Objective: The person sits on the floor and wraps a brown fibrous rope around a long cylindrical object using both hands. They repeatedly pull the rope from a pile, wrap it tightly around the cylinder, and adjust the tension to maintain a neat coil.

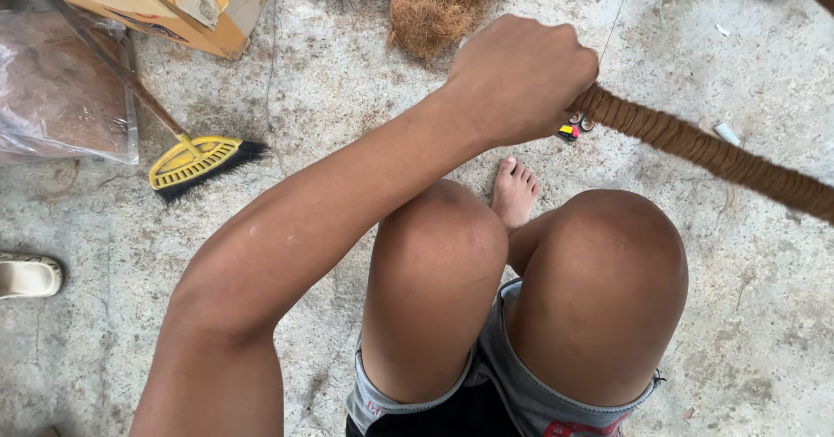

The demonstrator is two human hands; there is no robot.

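Left hand (519, 76) fisted tight round the brown rope's (704, 148) end; winding judged underway; a steady grip is called for; right hand unseen.

Lighting: soft, even daylight is reaching you from above; nothing is glaring. Shadows: you are casting only a faint, diffuse shade on the floor (764, 333) beneath your knees (521, 289). Sharpness: the knees and left hand (519, 76) are showing crisp; the rope (712, 155) is softening slightly toward the right edge. Distortion: the wide lens is stretching your forearm (287, 254) near the bottom-left corner. Exposure: the bag (56, 89) at left is showing mild sheen, not blowing out.
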